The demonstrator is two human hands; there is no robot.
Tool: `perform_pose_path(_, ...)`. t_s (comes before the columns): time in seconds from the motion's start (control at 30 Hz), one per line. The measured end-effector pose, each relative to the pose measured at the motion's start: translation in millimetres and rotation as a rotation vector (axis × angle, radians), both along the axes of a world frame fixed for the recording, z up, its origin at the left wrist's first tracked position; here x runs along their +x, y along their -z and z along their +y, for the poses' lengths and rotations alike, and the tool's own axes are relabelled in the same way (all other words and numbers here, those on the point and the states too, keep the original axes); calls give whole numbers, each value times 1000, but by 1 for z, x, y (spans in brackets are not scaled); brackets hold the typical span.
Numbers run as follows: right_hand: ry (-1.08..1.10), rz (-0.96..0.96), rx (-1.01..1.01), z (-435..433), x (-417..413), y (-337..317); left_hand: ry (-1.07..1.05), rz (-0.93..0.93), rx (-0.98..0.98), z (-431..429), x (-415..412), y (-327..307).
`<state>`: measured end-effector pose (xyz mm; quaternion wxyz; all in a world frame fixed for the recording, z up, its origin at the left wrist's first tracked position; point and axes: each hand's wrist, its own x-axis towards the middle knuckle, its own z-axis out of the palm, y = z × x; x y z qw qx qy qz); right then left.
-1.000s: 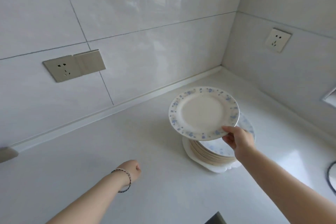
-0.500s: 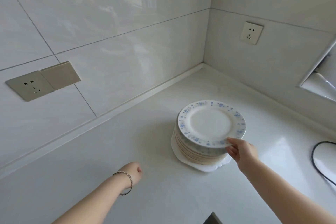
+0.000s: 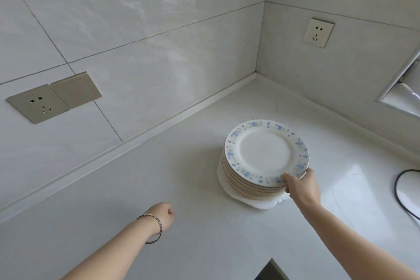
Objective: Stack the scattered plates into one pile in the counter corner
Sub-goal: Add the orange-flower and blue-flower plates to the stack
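Plates (image 3: 247,185) sit in one pile on the counter (image 3: 181,177) near the corner. Right hand (image 3: 302,185) pinches the top plate (image 3: 264,152) by its near rim. No loose plates in view, so probably only the release is left. Left hand (image 3: 162,212): fingers hidden, can't tell.

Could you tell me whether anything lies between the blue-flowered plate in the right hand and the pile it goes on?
Nothing visible does. The blue-flowered plate sits directly on top of the pile, with the right hand gripping its near rim. The left hand is off to the side, over the counter.
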<state>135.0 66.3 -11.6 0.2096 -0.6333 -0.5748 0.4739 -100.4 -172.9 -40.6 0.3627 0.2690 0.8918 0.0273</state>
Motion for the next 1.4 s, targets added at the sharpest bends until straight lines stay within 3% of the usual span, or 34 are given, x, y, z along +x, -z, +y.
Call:
perform_pose_path(0.23,-19,-183,47,2,6,-1,-38,-5,-24,-8,-2,4)
perform_pose_path(0.33,130,3,-48,14,2,4,-35,-4,-20,-7,0,4)
perform_pose_path(0.43,121,151,-61,13,-7,8,-14,2,-31,-5,3,5)
perform_pose_path(0.63,56,181,-16,8,-12,14,10,2,-28,-2,10,7)
perform_pose_path(0.77,4,90,-30,13,-10,9,19,-10,-25,-1,15,9)
perform_pose_path(0.83,-52,-123,36,14,-11,3,26,-3,-29,-1,17,8)
perform_pose_path(0.9,-206,-377,250,6,-14,-9,18,-4,-21,-3,18,9)
perform_pose_path(1.0,-576,-354,540,-15,-32,-32,-20,-12,1,-12,17,8)
perform_pose_path(1.1,-950,-279,451,-42,-63,-50,-47,-10,9,-30,16,9)
perform_pose_path(1.23,-1323,-422,251,-92,-112,-52,-120,13,16,-73,11,11)
perform_pose_path(1.4,-1648,-648,206,-170,-165,-29,-331,35,22,-160,2,7)
